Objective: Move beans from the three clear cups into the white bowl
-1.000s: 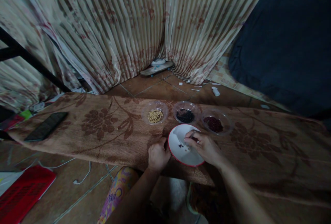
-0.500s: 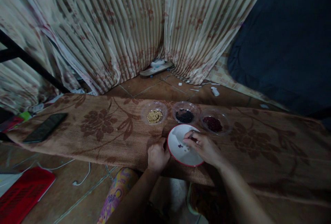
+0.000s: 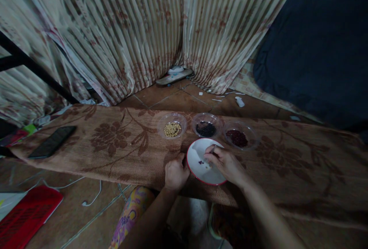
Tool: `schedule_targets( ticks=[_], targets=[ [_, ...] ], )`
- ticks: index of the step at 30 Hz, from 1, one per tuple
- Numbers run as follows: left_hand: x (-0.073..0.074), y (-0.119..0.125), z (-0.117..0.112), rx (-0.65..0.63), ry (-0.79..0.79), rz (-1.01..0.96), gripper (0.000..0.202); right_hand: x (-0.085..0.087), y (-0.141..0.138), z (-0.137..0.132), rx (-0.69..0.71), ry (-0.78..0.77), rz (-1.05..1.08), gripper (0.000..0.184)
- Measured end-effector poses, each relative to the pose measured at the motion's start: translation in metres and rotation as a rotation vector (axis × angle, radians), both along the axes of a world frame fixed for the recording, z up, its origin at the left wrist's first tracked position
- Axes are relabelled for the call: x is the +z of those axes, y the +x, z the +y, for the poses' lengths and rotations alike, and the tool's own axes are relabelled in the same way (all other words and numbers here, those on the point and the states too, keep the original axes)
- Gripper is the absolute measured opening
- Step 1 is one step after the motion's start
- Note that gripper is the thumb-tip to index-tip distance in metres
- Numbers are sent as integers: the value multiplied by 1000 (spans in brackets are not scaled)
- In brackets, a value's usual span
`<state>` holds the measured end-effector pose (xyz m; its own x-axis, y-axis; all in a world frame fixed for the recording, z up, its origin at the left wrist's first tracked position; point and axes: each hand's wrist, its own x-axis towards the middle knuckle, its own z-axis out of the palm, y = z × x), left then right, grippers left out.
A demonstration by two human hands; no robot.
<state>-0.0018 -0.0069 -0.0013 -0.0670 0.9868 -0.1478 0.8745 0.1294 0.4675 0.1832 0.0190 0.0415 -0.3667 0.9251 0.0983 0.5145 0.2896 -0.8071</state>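
Observation:
A shallow white bowl (image 3: 198, 170) with a red rim lies near the table's front edge, with a few dark red beans and pale bits in it. At its left rim my left hand (image 3: 176, 173) is closed, with thumb and finger against the edge; the fingertips are partly hidden. My right hand (image 3: 222, 161) pinches slim metal tweezers (image 3: 213, 149) over the bowl, their tips low near the beans. Behind the bowl stand three clear plastic bowls: yellow soybeans (image 3: 172, 129) at left, black beans (image 3: 206, 128) in the middle, red beans (image 3: 237, 138) at right.
A brown flowered cloth (image 3: 146, 164) covers the narrow table. A black phone (image 3: 52, 141) lies at its left end. Striped curtains (image 3: 138, 30) hang behind, and a dark blue cover (image 3: 313, 49) is at right. On the floor are a red basket (image 3: 31, 216) and a white cable (image 3: 100, 189).
The view has shifted very slightly. Both hands, the tweezers and the bowls keep almost the same places.

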Motion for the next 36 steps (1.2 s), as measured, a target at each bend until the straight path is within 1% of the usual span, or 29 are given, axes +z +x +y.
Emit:
schedule_targets(
  ticks=[3, 5, 7, 9, 11, 13, 14, 16, 19, 21, 23, 24, 26, 29, 31, 33, 36],
  targets=[
    [1, 0, 0, -7, 4, -6, 22, 2, 7, 0, -75, -19, 71, 23],
    [1, -1, 0, -12, 15, -22, 22, 7, 16, 3, -180, 9, 185, 22],
    [0, -2, 1, -7, 16, -42, 24, 13, 29, 7, -330, 68, 342, 21],
    [-2, -3, 2, 6, 10, -39, 25, 17, 46, 13, -523, 137, 502, 21],
    [-4, -4, 3, 12, 20, -31, 27, 17, 63, 20, -720, 197, 594, 25],
    [-6, -4, 4, 8, 36, -31, 27, 13, 76, 26, -874, 240, 589, 29],
    [-7, -4, 4, 5, 45, -33, 27, 10, 79, 29, -916, 255, 557, 31],
    [-7, -4, 4, 0, 56, -35, 26, 4, 82, 33, -940, 283, 481, 33],
    [-7, -4, 4, -5, 55, -37, 25, -1, 78, 34, -896, 310, 428, 34],
    [-8, -4, 3, -6, 54, -38, 25, -1, 72, 32, -857, 303, 440, 33],
    [-8, -4, 3, 1, 58, -30, 25, 0, 64, 27, -786, 281, 475, 30],
    [-8, -4, 2, 5, 62, -22, 25, 1, 59, 25, -732, 266, 488, 28],
    [-8, -3, 1, -1, 67, -5, 23, 1, 47, 19, -574, 206, 480, 24],
    [-8, -2, 0, -14, 87, -4, 22, 0, 28, 12, -293, 79, 363, 21],
    [-8, -2, 0, -17, 98, -8, 22, -2, 17, 8, -140, 15, 275, 21],
    [-7, -2, 0, -18, 103, -8, 22, -3, 8, 5, -42, -37, 208, 21],
    [-7, -1, 0, -22, 100, -5, 21, -2, 3, 2, 12, -84, 126, 22]
  ],
)
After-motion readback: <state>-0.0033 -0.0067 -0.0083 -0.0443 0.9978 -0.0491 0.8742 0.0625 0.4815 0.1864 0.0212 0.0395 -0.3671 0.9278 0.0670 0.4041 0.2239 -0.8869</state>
